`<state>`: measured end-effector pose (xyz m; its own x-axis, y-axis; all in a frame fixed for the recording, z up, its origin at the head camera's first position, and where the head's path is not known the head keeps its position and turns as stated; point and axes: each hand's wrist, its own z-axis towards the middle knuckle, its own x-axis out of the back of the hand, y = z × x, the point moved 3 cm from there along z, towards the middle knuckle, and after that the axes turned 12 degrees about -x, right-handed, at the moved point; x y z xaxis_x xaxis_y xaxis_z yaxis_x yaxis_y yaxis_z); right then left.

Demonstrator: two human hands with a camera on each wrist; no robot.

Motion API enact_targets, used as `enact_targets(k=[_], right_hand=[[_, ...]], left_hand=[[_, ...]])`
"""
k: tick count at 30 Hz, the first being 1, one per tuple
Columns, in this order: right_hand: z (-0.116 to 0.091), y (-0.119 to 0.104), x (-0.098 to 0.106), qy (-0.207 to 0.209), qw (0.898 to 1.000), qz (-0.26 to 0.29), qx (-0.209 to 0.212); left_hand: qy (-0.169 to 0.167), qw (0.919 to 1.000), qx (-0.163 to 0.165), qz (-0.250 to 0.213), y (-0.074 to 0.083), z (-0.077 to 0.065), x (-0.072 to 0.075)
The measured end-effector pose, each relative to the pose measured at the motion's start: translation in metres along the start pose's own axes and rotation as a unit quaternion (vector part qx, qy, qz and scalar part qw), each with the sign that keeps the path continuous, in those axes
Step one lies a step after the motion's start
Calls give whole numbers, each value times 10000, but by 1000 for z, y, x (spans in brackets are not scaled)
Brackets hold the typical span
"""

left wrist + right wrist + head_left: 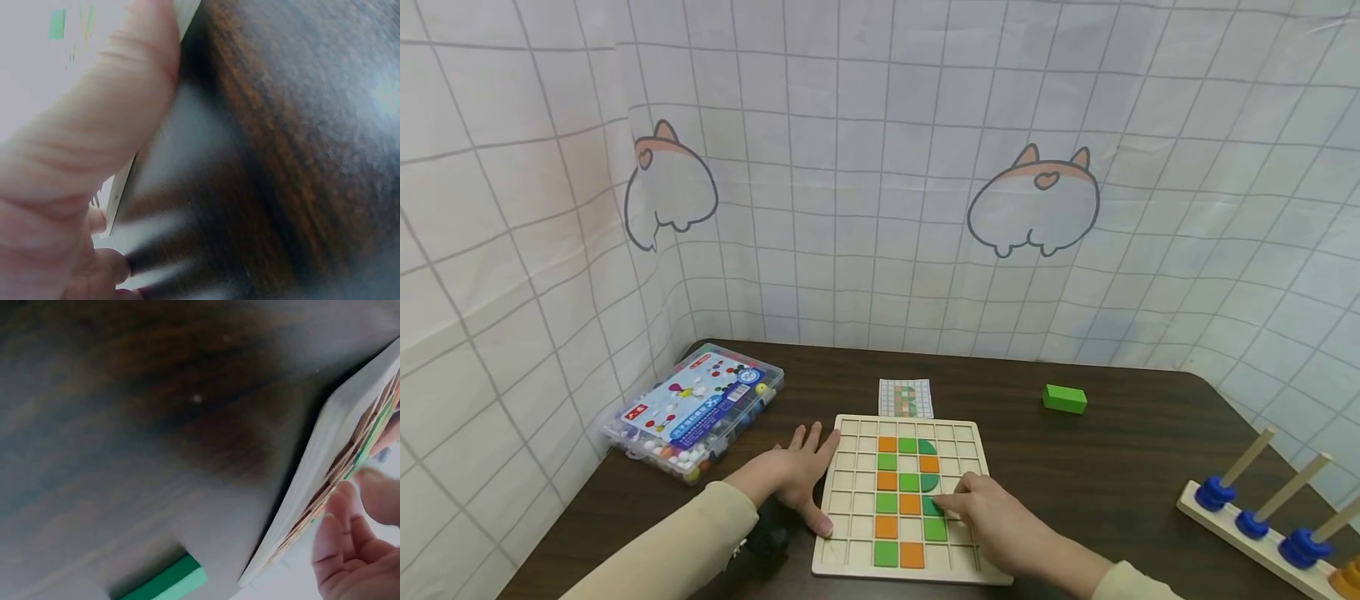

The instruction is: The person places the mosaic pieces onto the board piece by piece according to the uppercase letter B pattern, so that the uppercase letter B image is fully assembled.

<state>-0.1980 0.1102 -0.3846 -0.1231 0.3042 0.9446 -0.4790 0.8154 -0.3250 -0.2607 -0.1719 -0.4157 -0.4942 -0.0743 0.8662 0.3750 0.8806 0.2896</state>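
A pale wooden grid board [835, 567] lies on the table, with orange and light green square tiles and several dark green rounded pieces in its middle columns. My left hand [801, 475] rests at the board's left edge, fingers spread, thumb on the lower left rim. In the left wrist view the thumb [125, 94] lies along that edge. My right hand [992, 517] reaches over from the right, pinching a dark green piece [931, 507] at its cell in the right-hand column of pieces. Thumb and fingertips [340, 500] meet close over the board in the right wrist view, the piece hidden there.
A small printed pattern card [906, 399] lies behind the board. At left is a clear plastic case [700, 408] of coloured beads. A green block [1064, 399] stands at back right. Nearer on the right is a wooden peg stand [1247, 537] with blue rings.
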Motion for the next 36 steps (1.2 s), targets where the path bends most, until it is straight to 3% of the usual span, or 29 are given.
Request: enact_targets(k=[7,10,16,21,29,32,36], right_hand=[[-7,14,12,258,9950,650,-706],[-15,30,17,315,9940,730,-749],[-33,69,21,-53,9904,847,-1089],[-43,96,24,-253,9877,730,-1362],[-53,110,25,-477,9838,932,-1452],[-55,107,24,-652,9781,1350,-1446],[-57,101,22,-736,9739,1656,-1369]], left_hand=[[61,10000,15,18,15,-16,10],[61,10000,12,11,18,-21,12],[69,10000,-17,25,21,-23,13],[67,10000,27,-16,15,-15,9],[104,9999,-16,8,-18,19,-12],[75,10000,-3,6,-8,9,-6],[3,10000,50,-46,15,-16,10]])
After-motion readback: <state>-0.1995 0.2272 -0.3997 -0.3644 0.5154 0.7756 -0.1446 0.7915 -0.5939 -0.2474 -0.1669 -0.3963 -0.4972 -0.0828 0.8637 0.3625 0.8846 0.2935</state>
